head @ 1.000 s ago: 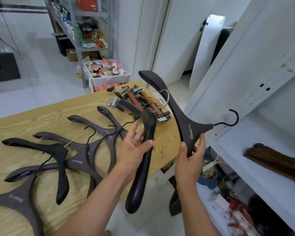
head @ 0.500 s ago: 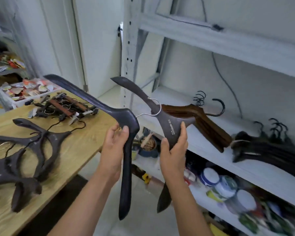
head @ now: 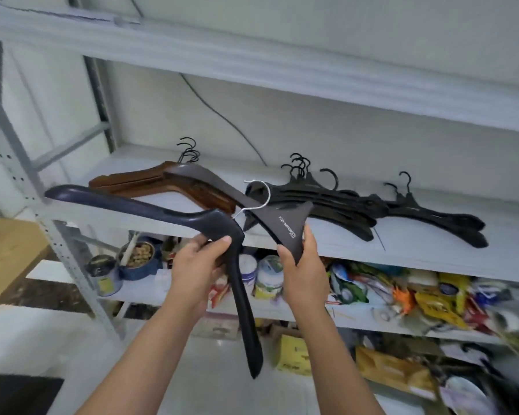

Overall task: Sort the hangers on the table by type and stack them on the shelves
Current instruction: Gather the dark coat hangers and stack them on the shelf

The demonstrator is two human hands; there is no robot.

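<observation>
My left hand (head: 199,265) grips a dark navy wide-shouldered hanger (head: 150,209) at its neck; one arm points left, the other hangs down. A dark grey hanger (head: 285,227) with white lettering is held in my right hand (head: 301,269), its upper arm reaching over the shelf (head: 432,253). A silver hook (head: 259,199) curves between the two hangers. On the shelf lie a pile of brown wooden hangers (head: 150,181) at the left and stacks of thin black hangers (head: 357,205) at the right.
The shelf below holds tins (head: 105,275), jars and several coloured packets (head: 432,301). A perforated grey upright (head: 63,247) stands at the left. The wooden table's corner (head: 6,253) shows at the left edge. A black cable (head: 222,121) runs down the back wall.
My view has swung right from the table to face the shelves. Both hands have carried their hangers up toward the middle shelf; the grey one now reaches over the brown pile.
</observation>
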